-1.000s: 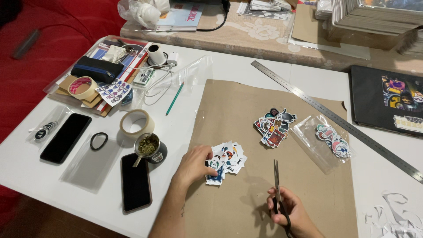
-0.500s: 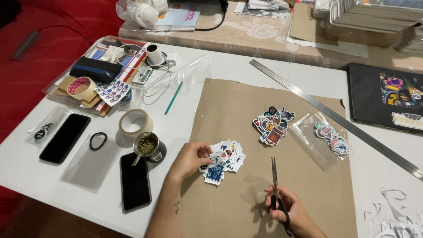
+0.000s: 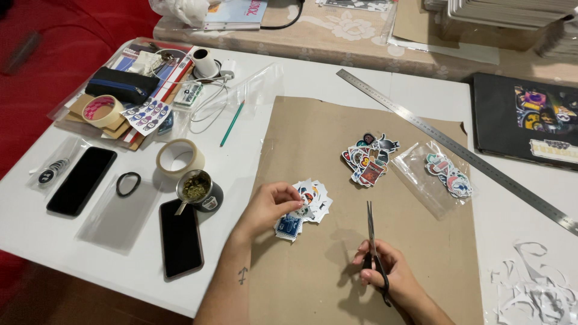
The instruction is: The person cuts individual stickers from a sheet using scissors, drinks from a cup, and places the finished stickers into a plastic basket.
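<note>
My left hand (image 3: pixel 271 207) rests on a small fan of cut stickers (image 3: pixel 307 207) lying on a brown paper sheet (image 3: pixel 313 132), with its fingertips pinching one of them. My right hand (image 3: pixel 385 274) holds black-handled scissors (image 3: pixel 371 238) low on the sheet, the closed blades pointing away from me. A second pile of colourful stickers (image 3: pixel 367 159) lies further up the sheet. To its right a clear plastic bag (image 3: pixel 442 177) holds more stickers.
A long steel ruler (image 3: pixel 457 150) crosses the table diagonally. Left of the sheet are a tape roll (image 3: pixel 179 157), a cup (image 3: pixel 198 189), two dark phones (image 3: pixel 179 238) (image 3: pixel 81 179), a hair tie (image 3: pixel 127 183) and a green pencil (image 3: pixel 232 123). Paper offcuts (image 3: pixel 530 292) lie bottom right.
My left hand has curled its fingers over the near sticker pile and lifted one edge. The scissors hand has hardly moved.
</note>
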